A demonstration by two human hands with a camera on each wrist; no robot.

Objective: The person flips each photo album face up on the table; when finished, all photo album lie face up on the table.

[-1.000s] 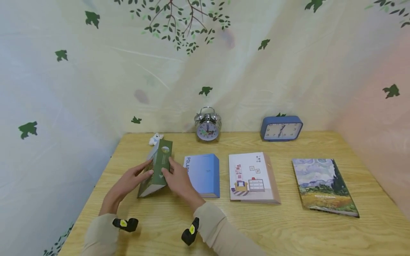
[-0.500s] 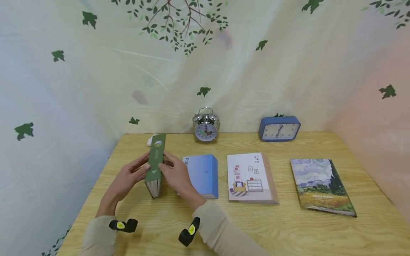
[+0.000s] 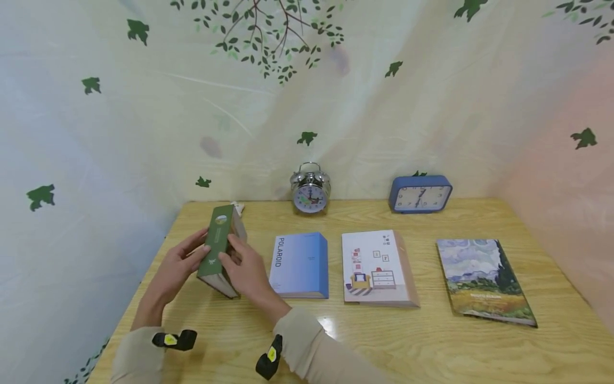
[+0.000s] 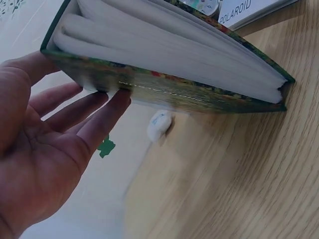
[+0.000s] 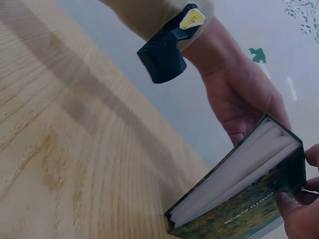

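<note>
A thick photo album [image 3: 218, 237] with a green spine stands on its page edge, spine up and leaning, at the left of the table. My left hand [image 3: 169, 272] holds its left side, fingertips against the printed cover in the left wrist view. From the other side my right hand [image 3: 248, 274] grips it, thumb near the spine and fingers on the cover. White page edges show between the covers in both wrist views. Right of the hands lies a blue album [image 3: 299, 266] marked POLAROID.
A white album with a furniture drawing [image 3: 371, 272] and a landscape-painted album [image 3: 484, 280] lie farther right. At the back stand a silver alarm clock [image 3: 310, 194] and a blue clock [image 3: 421, 194]. A small white figure [image 4: 159, 124] sits behind the held album.
The held album has swung from leaning one way, through upright, to leaning the other way, and shifted left with both hands. The small white figure is now mostly hidden behind it.
</note>
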